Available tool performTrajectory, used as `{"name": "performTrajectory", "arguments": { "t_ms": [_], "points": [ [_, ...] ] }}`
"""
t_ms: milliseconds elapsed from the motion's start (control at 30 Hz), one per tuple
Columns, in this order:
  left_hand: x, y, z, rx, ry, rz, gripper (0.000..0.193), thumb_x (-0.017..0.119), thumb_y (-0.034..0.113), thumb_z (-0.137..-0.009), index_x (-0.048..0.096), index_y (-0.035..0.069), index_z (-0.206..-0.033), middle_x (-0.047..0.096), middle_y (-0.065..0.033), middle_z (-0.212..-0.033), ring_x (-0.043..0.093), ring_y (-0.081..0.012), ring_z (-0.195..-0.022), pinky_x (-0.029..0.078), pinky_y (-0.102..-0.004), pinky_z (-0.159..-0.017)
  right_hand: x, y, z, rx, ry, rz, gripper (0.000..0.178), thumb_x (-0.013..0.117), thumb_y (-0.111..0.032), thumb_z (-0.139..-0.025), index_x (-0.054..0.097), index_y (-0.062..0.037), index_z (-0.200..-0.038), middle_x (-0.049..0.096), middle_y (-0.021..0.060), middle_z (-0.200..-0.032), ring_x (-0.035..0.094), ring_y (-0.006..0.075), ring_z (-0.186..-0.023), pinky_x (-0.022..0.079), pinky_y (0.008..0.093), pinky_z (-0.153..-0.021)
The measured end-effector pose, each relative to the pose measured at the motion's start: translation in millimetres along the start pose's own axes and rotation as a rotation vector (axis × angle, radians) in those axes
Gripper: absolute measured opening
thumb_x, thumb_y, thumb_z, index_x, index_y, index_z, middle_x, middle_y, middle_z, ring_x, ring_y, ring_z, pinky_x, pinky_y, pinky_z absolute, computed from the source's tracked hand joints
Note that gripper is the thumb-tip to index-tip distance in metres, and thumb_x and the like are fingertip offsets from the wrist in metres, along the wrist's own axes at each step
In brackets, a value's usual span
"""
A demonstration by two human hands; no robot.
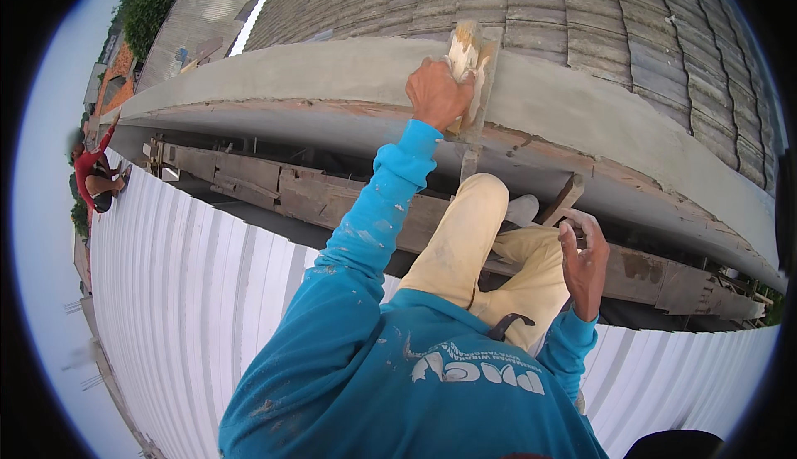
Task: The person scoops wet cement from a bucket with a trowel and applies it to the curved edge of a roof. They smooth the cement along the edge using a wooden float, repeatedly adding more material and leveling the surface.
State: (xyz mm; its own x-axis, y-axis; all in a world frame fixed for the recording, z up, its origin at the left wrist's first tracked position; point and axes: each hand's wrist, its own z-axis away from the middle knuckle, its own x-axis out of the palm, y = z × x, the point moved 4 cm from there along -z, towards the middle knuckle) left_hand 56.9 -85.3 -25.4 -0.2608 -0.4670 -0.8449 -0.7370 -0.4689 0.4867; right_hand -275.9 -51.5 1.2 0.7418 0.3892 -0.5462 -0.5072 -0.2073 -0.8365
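My left hand [440,94] is wrapped round the worn wooden handle of a plastering float [480,85]. The float lies flat on top of a grey cement ledge [332,65], with its long side running across the ledge. Held up in front of my bent knee, my right hand [585,261] has its thumb and fingers curved but apart. Nothing shows between them. Pale dust coats its fingertips, and plaster spots mark my blue sleeves.
Grey roof tiles [531,11] rise beyond the ledge. Below it runs a rough wooden plank [315,197] beside a dark gap, with a short wooden brace [564,197] near my foot. White corrugated roofing [191,260] spreads behind me. Another person [95,168] in red crouches at the far left.
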Motion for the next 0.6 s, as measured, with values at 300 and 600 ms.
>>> {"name": "performTrajectory", "arguments": {
  "t_ms": [300,600],
  "points": [
    [118,206,56,0.147,-0.243,0.418,0.040,0.072,0.034,-0.075,0.069,-0.005,-0.083,0.066,-0.0244,-0.086,0.066,-0.0390,-0.079,0.051,-0.0474,-0.076,-40,3,39,0.070,0.108,0.029,0.026,0.062,-0.021,-0.095,0.064,-0.0001,-0.111,0.063,0.0086,-0.098,0.059,0.0160,-0.090,0.047,0.0302,-0.081],
    [116,196,37,-0.283,-0.475,1.065,0.045,0.065,0.032,-0.089,0.064,-0.009,-0.108,0.068,-0.0149,-0.097,0.066,-0.0219,-0.085,0.051,-0.0358,-0.079,-66,22,60,0.164,0.307,-0.097,0.022,0.060,-0.013,-0.092,0.065,0.0000,-0.109,0.065,0.0105,-0.096,0.062,0.0187,-0.083,0.050,0.0304,-0.077]
  ]
}}
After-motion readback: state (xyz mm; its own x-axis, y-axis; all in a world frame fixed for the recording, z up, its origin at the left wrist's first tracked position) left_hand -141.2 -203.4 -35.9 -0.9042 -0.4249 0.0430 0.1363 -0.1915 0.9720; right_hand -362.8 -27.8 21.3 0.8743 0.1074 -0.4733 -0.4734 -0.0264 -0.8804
